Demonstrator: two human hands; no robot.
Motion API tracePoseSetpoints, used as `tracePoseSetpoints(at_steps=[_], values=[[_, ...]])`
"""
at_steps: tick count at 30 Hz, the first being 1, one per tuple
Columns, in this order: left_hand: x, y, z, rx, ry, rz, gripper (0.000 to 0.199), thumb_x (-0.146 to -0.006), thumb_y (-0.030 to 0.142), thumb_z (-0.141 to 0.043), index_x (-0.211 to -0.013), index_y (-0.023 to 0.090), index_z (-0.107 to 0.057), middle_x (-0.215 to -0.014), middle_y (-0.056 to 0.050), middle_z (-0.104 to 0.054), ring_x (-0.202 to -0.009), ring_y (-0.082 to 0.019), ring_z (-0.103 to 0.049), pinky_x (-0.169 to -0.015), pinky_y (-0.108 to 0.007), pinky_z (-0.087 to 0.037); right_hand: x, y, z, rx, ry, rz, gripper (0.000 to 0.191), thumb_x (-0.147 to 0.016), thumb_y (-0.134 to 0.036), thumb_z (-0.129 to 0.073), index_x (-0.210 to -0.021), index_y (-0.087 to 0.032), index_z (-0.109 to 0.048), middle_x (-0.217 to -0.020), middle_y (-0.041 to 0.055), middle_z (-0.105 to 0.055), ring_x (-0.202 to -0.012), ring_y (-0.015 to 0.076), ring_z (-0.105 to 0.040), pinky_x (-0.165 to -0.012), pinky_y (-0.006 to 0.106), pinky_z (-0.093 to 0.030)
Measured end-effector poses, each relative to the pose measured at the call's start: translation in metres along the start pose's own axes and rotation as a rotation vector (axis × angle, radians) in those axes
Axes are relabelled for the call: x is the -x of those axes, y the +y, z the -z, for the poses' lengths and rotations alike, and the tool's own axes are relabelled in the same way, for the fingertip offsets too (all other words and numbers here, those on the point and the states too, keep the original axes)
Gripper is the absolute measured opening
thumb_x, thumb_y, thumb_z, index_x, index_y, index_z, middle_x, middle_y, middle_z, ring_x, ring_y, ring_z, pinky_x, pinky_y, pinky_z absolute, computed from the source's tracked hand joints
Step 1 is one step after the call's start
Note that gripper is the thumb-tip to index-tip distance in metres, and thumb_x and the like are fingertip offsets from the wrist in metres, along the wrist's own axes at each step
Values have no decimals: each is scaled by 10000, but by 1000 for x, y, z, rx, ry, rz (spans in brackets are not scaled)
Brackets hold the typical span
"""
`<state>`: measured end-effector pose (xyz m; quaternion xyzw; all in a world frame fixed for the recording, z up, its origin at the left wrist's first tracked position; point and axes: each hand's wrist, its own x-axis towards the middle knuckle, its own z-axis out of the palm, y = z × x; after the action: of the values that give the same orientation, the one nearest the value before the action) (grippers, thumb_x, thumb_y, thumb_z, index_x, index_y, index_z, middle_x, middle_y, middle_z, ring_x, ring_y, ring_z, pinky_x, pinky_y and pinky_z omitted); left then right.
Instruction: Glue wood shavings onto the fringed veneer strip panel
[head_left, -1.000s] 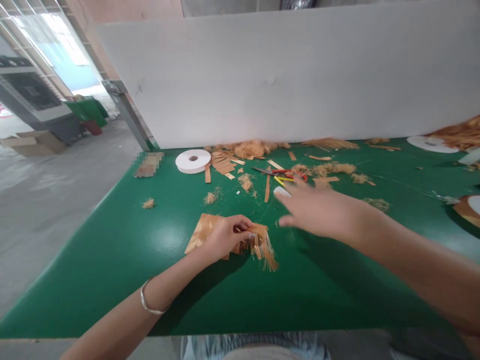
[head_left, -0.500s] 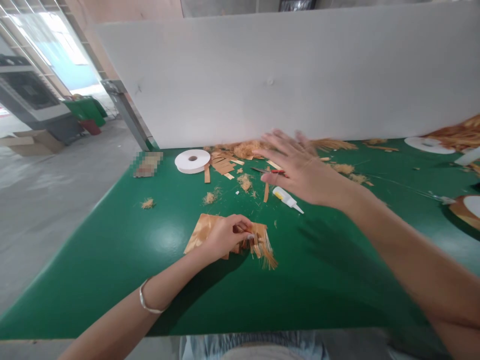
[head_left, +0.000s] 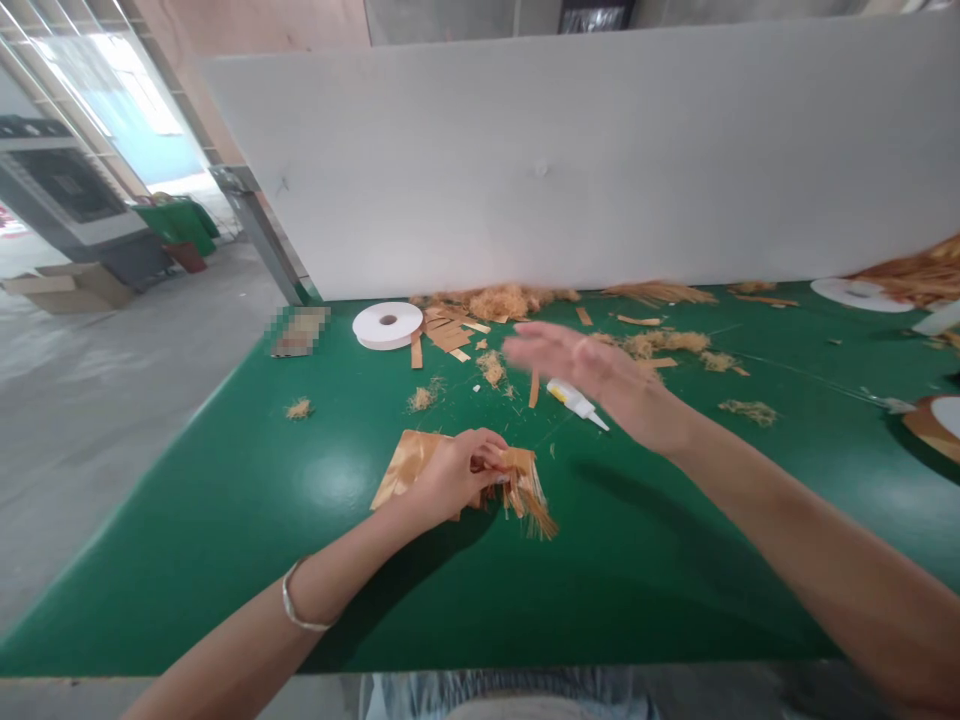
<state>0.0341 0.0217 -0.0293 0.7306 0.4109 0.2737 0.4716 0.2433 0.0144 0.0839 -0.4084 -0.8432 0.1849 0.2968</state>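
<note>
My left hand (head_left: 459,474) is closed in a pinch on a tan fringed strip (head_left: 523,465), whose loose threads hang to the right onto the table. Under that hand lies a flat, shiny tan piece (head_left: 401,468), partly covered. My right hand (head_left: 581,365) is in the air with fingers stretched out, blurred by motion, and holds nothing that I can see. Just below it a white glue bottle (head_left: 576,402) with a pointed nozzle lies on its side. The red-handled tool seen earlier near this hand is now hidden.
On the green table (head_left: 247,560) lie a white tape roll (head_left: 388,325), cut tan strips (head_left: 446,332) and tufts of loose fibre (head_left: 502,302). A white panel (head_left: 540,170) closes off the back. Further right are another white roll (head_left: 859,292) and a tan heap (head_left: 919,272).
My right hand has dropped lower, and its spread fingers have come closer together. My left hand keeps its hold on the fringed strip. The view has shifted slightly.
</note>
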Motion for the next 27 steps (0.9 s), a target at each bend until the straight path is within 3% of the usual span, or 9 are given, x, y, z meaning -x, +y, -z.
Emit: tracePoseSetpoints(at_steps=[2,5,7,10,13,17,22,25,27], values=[[0,-2,0,-14,7,-15,221,-744,183,-666,-935,187,-555,-809,-3,-650,-805,-143,-658,-764,-284,-535,3,-2,0,-156,-190,-46,730,-905,-580,40,-1463,-192,-227,-811,82,-681,-664,179,-626,-637,318,-473],[0,-2,0,-15,9,-25,208,-747,194,-661,-927,187,-558,-824,-5,-644,-795,-142,-658,-741,-275,-536,7,-2,-5,16,-320,-162,760,-880,-668,-147,-1361,-158,-441,-455,-8,-504,-400,129,-438,-472,263,-345],[0,-1,0,-2,1,-11,195,-749,187,-655,-919,185,-559,-814,-6,-643,-788,-144,-658,-727,-272,-536,8,1,-9,251,-352,-198,719,-849,-702,-237,-1063,-178,-680,-408,4,-442,-401,138,-425,-470,278,-317],[0,1,1,-18,7,-8,197,-738,174,-662,-906,184,-559,-796,-4,-646,-788,-146,-657,-715,-262,-530,9,12,-14,404,-375,-174,738,-865,-681,-205,-613,-192,-697,-666,119,-635,-667,244,-606,-582,347,-413],[0,2,1,-48,14,-26,200,-742,186,-662,-912,186,-557,-786,-1,-651,-776,-144,-656,-698,-255,-525,13,26,-16,399,-275,-109,698,-910,-597,-206,-618,-193,-693,-1196,127,-609,-1122,330,-535,-849,452,-431],[1,4,2,-73,15,-14,185,-750,202,-658,-907,193,-562,-795,0,-660,-772,-146,-658,-705,-260,-526,19,48,-21,616,-178,-63,490,-874,-541,-427,-656,-155,-636,-1426,175,-389,-1323,365,-317,-925,534,-376],[2,8,3,-72,-3,21,174,-758,201,-649,-905,196,-556,-799,-3,-672,-781,-149,-666,-703,-254,-528,23,72,-22,542,111,-88,333,-853,-431,-521,-634,-181,-540,-1313,152,-522,-1265,325,-403,-896,474,-392],[1,9,3,-70,2,20,177,-753,193,-655,-900,194,-555,-801,-6,-676,-788,-150,-668,-713,-255,-532,23,79,-18,162,261,-277,445,-863,-558,-420,-656,-195,-571,-1050,113,-663,-1037,289,-570,-800,410,-430],[1,9,3,-76,6,25,176,-750,188,-658,-895,195,-557,-807,-10,-680,-804,-152,-670,-728,-258,-534,24,81,-14,-200,249,-399,536,-865,-639,-305,-740,-206,-594,-951,95,-685,-921,264,-609,-683,354,-438]])
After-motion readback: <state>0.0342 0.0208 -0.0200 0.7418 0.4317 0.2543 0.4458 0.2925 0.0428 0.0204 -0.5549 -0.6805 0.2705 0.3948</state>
